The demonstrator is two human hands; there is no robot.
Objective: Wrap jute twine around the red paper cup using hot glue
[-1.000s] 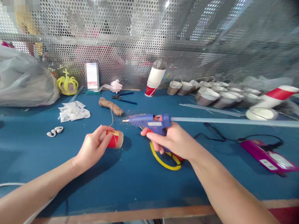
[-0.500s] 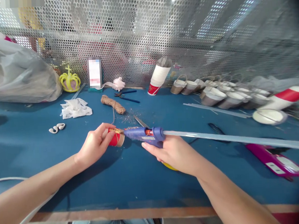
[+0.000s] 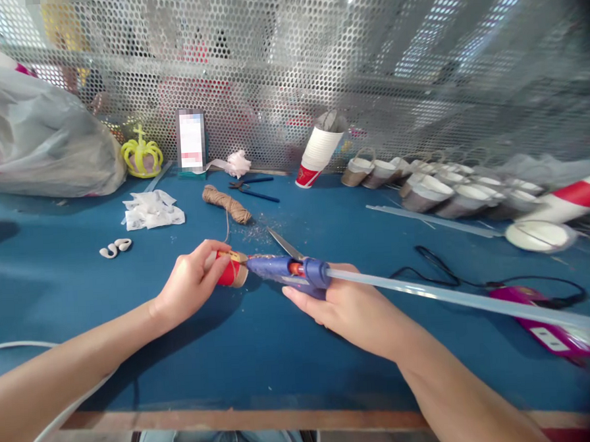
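Observation:
My left hand [image 3: 185, 285] is closed on a red paper cup [image 3: 227, 274] lying on its side, with a strand of twine across it. A blue hot glue gun [image 3: 272, 267] is gripped in my right hand [image 3: 359, 310], and its nozzle meets the cup's side near my left fingertips. Out of the gun's back runs a long, clear glue stick [image 3: 442, 292] toward the right edge. A skein of brown twine [image 3: 227, 206] lies beyond the cup, its loose strand leading down to my left hand. Behind the gun shows a scissors blade [image 3: 283, 241]; the handles are hidden.
Pliers [image 3: 256, 189] and white scraps [image 3: 153, 210] lie farther back. A leaning cup stack [image 3: 320, 150] stands by the mesh panel [image 3: 267, 64]. Several small handled cups [image 3: 427, 193] crowd the right, above a purple power strip [image 3: 552, 329] with a black cord. A plastic bag [image 3: 37, 129] fills the left.
The back end of the glue gun and its glue stick have tipped slightly downward, along with my right hand. The nozzle stays at the cup. The whole view has shifted a little.

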